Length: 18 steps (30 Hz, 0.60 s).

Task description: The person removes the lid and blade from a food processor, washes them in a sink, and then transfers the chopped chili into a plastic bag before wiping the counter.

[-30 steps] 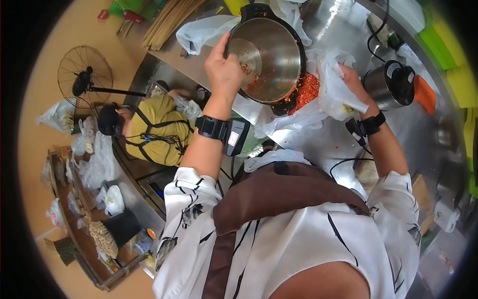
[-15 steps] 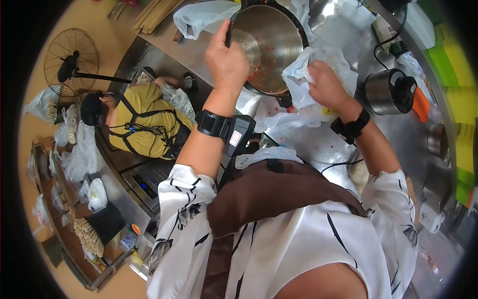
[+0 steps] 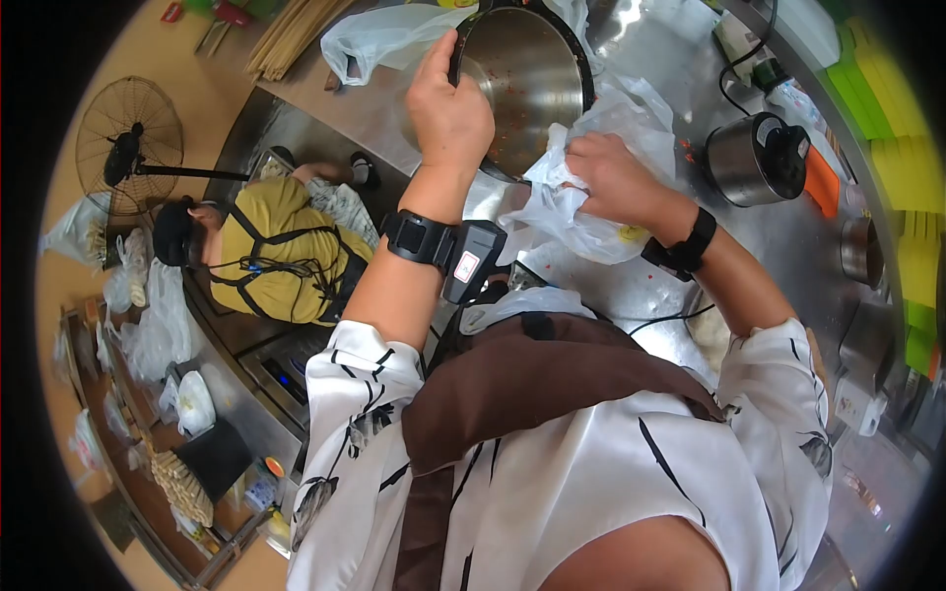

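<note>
A deep steel pot [image 3: 527,94] with a black rim has its opening facing me; small red bits stick to the inside. My left hand [image 3: 450,123] grips the rim at its left side, fingers along the outside edge. In my right hand [image 3: 613,179] is a crumpled, translucent white plastic bag [image 3: 631,113], bunched under closed fingers at the pot's lower right edge. Part of the bag covers that rim.
Red scraps dot the steel counter [image 3: 680,59]. On the right stand a lidded steel appliance [image 3: 754,163] and an orange item [image 3: 821,182]. Another plastic bag [image 3: 394,39] lies left of the pot. A person in a yellow shirt [image 3: 281,241] is at the left, near a fan [image 3: 128,148].
My right hand has moved left with the plastic bag, which now lies over the pot's lower edge. More of the red bits inside the pot are gone or hidden. My left hand keeps its grip.
</note>
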Motion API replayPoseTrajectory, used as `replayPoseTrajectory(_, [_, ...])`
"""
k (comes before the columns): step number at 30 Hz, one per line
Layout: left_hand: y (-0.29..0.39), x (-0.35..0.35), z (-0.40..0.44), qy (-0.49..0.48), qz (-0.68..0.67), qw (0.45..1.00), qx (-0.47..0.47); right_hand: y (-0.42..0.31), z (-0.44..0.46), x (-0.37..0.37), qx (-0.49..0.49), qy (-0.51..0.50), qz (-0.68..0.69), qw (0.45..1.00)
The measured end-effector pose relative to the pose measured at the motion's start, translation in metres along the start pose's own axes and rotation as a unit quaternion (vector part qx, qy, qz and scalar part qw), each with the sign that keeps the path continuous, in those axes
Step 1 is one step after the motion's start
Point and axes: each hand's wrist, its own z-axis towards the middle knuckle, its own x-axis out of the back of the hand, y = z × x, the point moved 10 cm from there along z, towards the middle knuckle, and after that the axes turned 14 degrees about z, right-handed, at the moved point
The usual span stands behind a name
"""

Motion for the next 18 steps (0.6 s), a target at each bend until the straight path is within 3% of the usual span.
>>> replayPoseTrajectory(5, [0.003, 0.004, 0.0, -0.014, 0.023, 0.999, -0.028, -0.004, -0.001, -0.009, 0.06, -0.029, -0.022, 0.998])
replayPoseTrajectory(8, [-0.028, 0.015, 0.008, -0.036, -0.065, 0.997, 0.012, 0.028, -0.007, 0.016, 0.004, 0.011, 0.08, 0.997])
replayPoseTrajectory(9, [-0.032, 0.018, 0.008, -0.043, -0.081, 0.996, 0.012, 0.032, -0.011, 0.044, -0.008, 0.109, 0.141, 0.984])
replayPoseTrajectory(11, [-0.035, 0.024, 0.004, -0.055, -0.113, 0.992, 0.012, 0.044, -0.001, 0.073, -0.012, 0.19, 0.191, 0.963])
replayPoseTrajectory(15, [-0.022, 0.024, -0.002, -0.091, -0.091, 0.991, 0.021, -0.008, 0.059, 0.07, 0.081, 0.118, 0.008, 0.99])
replayPoseTrajectory(16, [-0.022, 0.022, -0.003, -0.093, -0.096, 0.991, 0.01, -0.014, 0.077, 0.056, 0.148, 0.114, -0.014, 0.982])
replayPoseTrajectory(18, [-0.022, 0.02, -0.003, -0.088, -0.106, 0.991, -0.006, 0.001, 0.114, 0.024, 0.049, 0.066, -0.134, 0.988])
